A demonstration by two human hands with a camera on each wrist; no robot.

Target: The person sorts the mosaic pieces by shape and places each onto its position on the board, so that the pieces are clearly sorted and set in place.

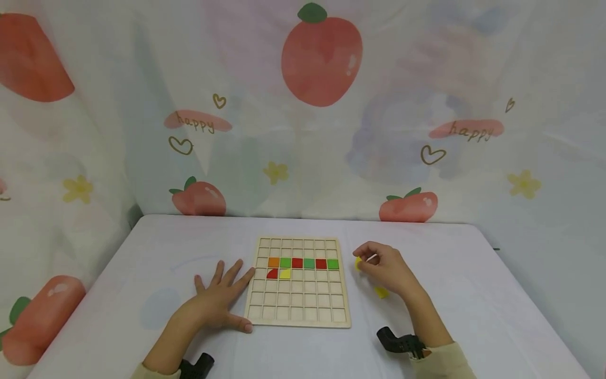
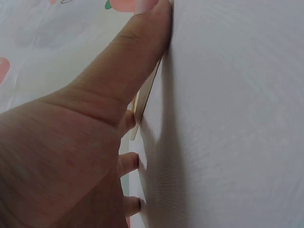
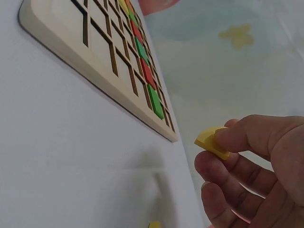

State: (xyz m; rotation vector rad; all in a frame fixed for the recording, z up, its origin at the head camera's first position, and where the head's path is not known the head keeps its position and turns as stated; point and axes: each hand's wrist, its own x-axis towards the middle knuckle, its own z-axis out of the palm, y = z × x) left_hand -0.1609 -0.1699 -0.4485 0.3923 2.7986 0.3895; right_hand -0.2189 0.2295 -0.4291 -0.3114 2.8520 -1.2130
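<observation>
A square wooden grid board (image 1: 303,314) lies on the table. One row holds orange, green and red tiles (image 1: 296,263); below it sit a red quarter-round tile (image 1: 272,273) and a yellow one (image 1: 285,273). My left hand (image 1: 215,302) is spread flat beside the board, with thumb and index fingertips at its left edge. To the right of the board, my right hand (image 1: 389,267) pinches a small yellow tile (image 3: 211,141) with one curved side between thumb and fingers. Another yellow tile (image 1: 381,292) lies on the table under that hand.
A white cloth covers the table (image 1: 473,295). Behind it hangs a fruit-printed curtain (image 1: 322,158), which continues along the left side. Black wrist devices show at the left wrist (image 1: 196,366) and the right wrist (image 1: 400,342).
</observation>
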